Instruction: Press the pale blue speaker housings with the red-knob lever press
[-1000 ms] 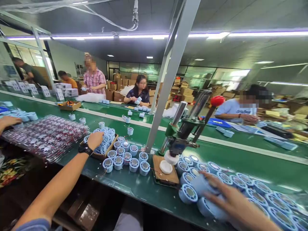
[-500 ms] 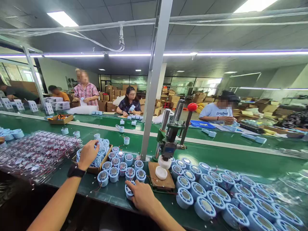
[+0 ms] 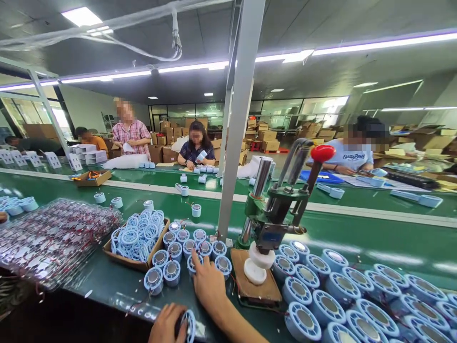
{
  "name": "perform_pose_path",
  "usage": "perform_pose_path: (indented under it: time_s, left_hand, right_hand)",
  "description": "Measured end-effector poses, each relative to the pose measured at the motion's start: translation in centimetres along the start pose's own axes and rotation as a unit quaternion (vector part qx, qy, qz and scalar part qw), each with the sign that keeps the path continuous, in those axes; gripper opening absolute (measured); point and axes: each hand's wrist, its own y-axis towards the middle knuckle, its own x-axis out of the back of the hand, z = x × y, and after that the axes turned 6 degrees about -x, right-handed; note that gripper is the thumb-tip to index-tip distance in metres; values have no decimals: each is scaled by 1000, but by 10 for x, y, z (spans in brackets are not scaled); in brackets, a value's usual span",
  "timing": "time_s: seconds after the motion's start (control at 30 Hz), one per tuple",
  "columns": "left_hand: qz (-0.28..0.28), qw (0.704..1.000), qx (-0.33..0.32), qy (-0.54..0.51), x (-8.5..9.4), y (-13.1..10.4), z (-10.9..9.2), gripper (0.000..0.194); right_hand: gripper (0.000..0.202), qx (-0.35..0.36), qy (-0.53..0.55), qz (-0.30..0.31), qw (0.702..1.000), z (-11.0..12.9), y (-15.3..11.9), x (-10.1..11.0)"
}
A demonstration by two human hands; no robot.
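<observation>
Head view: at 7 o'clock, my left hand (image 3: 168, 325) pinches a tilted blue cup (image 3: 190, 327). At 6 o'clock, my right hand (image 3: 209, 281) extends its index finger onto an upright blue cup (image 3: 193, 267); grip, cannot tell. Press (image 3: 273, 228): 4 o'clock. Boxed blue rings (image 3: 137, 236): 8 o'clock.

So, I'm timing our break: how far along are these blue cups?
Partway, I'd judge. Already fitted, it seems: the near group and far group beside the press show silver discs inside slotted rims. In hand: the left hand grips a cup; the right hand touches one in the near group. Left: loose blue rings fill a box. I can't tell how many cups are finished.
</observation>
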Motion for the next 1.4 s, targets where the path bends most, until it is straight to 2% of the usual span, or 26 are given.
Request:
perform_pose_path:
  time_s: [0.13, 0.2, 0.27, 0.4, 0.5, 0.57, 0.63, 0.73, 0.8, 0.83, 0.9, 1.0, 1.1, 1.17, 1.23, 1.3, 1.4]
  left_hand:
    - [3, 997, 26, 75, 1, 33, -23, 23]
    - [12, 996, 40, 78, 2, 43, -27, 23]
    - [17, 996, 46, 76, 0, 45, -29, 24]
    - [22, 995, 50, 81, -12, 41, -37, 23]
    - [35, 995, 52, 82, -18, 43, -46, 24]
    - [65, 995, 45, 60, -13, 48, -50, 27]
    - [127, 992, 13, 12, -3, 52, -51, 34]
    - [241, 968, -47, -48, 13, 58, -54, 66]
    - [286, 955, -55, -54, 14, 60, -59, 74]
    - [290, 955, -46, -48, 12, 61, -62, 73]
    - [274, 961, -21, -25, 4, 61, -67, 77]
    - [249, 968, -12, -10, -3, 61, -67, 93]
    - [250, 967, -41, -34, -1, 59, -64, 72]
    - [211, 976, -22, -58, -1, 57, -67, 59]
    - [131, 987, 19, -87, -5, 52, -78, 59]
    - [63, 991, 42, -107, -12, 48, -97, 69]
    - [37, 994, 39, -95, -25, 45, -124, 76]
  right_hand:
    - [66, 14, 26, -6, 1000, -19, -17, -2]
    - [57, 21, 45, -9, 999, -46, -41, -12]
    - [46, 44, 89, -33, 995, -83, -70, -27]
    - [34, 145, 164, -112, 969, -154, -115, -54]
    - [33, 168, 169, -157, 958, -176, -128, -54]
    - [30, 143, 181, -172, 958, -177, -131, -48]
    - [29, 108, 207, -165, 958, -174, -132, -42]
    - [32, 82, 267, -148, 949, -169, -133, -40]
    - [25, 83, 291, -160, 940, -165, -131, -42]
    - [21, 86, 295, -167, 937, -164, -130, -43]
    - [17, 93, 296, -184, 933, -162, -126, -45]
    - [31, 92, 307, -201, 926, -162, -123, -47]
    - [44, 92, 326, -215, 916, -162, -122, -49]
    - [46, 89, 329, -231, 911, -157, -120, -51]
    - [50, 72, 325, -243, 911, -146, -118, -55]
    - [53, 54, 323, -256, 910, -133, -115, -60]
    - [57, 40, 316, -285, 904, -118, -113, -68]
